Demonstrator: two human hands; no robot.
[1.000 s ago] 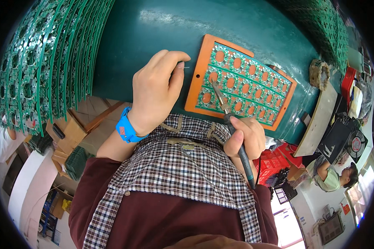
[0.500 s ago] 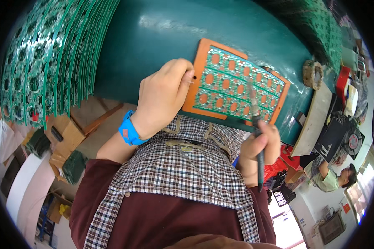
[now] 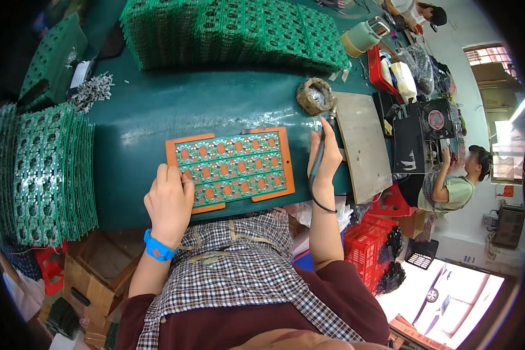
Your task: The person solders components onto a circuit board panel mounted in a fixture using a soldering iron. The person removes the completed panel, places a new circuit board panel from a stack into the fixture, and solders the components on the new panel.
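Observation:
A green circuit board panel with rows of oval openings lies in an orange tray on the green bench. At the tray's left edge, my left hand has its fingers pinched on a thin wire, which looks like solder wire. Beyond the tray's right edge, my right hand grips a soldering iron with a dark handle and cord. The iron points away from me, toward a round brown pot with silvery matter inside. Whether its tip touches the pot is unclear.
Stacked green panels stand at the left and along the back. A flat grey board lies right of the pot. Small pale parts are heaped back left. Red crates and a seated co-worker are at the right.
My right hand has taken the iron off the panel and over to the pot on the right. The left hand stays by the tray, still pinching the wire. The whole view has shifted.

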